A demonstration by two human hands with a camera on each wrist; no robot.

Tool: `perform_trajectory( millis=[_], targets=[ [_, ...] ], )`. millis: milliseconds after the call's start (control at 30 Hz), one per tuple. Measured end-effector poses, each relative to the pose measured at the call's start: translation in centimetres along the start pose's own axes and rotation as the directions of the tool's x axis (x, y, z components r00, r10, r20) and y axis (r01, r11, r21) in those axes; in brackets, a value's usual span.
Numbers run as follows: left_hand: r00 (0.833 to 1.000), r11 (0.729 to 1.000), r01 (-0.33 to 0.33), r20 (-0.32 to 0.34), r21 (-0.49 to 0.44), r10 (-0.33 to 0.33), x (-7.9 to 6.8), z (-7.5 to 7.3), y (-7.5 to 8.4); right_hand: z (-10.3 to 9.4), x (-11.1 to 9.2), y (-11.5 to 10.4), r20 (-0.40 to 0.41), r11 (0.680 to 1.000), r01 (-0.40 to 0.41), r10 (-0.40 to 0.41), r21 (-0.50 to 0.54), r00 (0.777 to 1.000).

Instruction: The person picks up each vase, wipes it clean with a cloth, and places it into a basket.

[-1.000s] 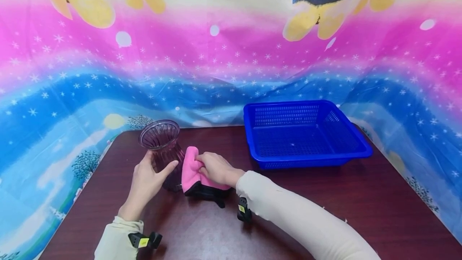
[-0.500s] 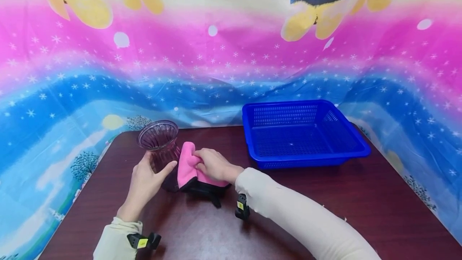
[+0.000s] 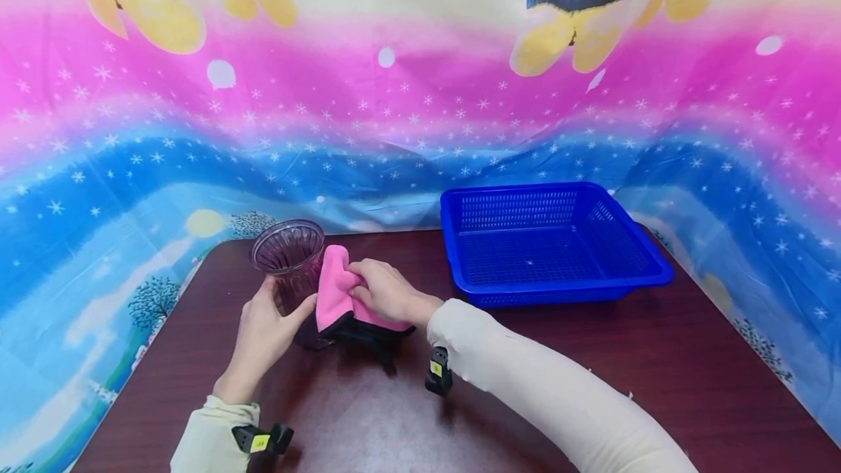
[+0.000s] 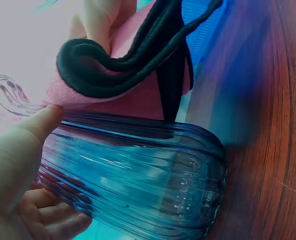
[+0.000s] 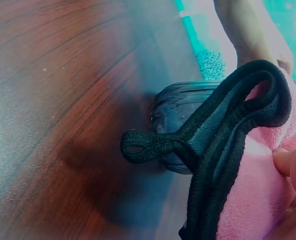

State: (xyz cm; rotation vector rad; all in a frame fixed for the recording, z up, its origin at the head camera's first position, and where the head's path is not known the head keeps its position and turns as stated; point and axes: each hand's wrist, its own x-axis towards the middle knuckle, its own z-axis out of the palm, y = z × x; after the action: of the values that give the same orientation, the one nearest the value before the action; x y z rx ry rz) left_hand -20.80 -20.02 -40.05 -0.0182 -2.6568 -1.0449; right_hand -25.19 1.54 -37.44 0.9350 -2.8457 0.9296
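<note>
A ribbed, purple-tinted glass vase (image 3: 289,248) with a flared mouth stands at the left of the table. My left hand (image 3: 263,331) grips it around the waist, thumb on the near side and fingers on the far side, as the left wrist view shows. In my right hand (image 3: 389,294) is a folded pink cloth (image 3: 333,296) with black edging, pinched between thumb and fingers. The cloth lies along the right side of the vase and hides part of it. A black hanging loop (image 5: 137,147) sticks out from the cloth's lower edge.
A blue plastic basket (image 3: 558,289) with perforated walls stands at the back right of the dark reddish-brown wooden table (image 3: 525,356). Behind the table hangs a colourful printed curtain (image 3: 394,108).
My right hand has moved the pink cloth a little up and to the left along the vase's side. The left hand keeps its grip, and the vase stays about where it was.
</note>
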Motion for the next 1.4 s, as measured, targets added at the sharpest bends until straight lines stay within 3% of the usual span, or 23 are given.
perform_trajectory(
  millis=[667,1400],
  targets=[
    [1.000,0.999,0.001,-0.014,0.036,-0.001,0.2,0.1,0.0,-1.0,0.4,-1.0,-0.050,1.000,0.023,-0.022,0.018,0.999],
    [1.000,0.999,-0.012,-0.028,0.036,0.013,0.1,0.0,0.0,-1.1,0.9,-1.6,-0.045,0.999,0.044,-0.045,-0.011,0.998]
  ],
)
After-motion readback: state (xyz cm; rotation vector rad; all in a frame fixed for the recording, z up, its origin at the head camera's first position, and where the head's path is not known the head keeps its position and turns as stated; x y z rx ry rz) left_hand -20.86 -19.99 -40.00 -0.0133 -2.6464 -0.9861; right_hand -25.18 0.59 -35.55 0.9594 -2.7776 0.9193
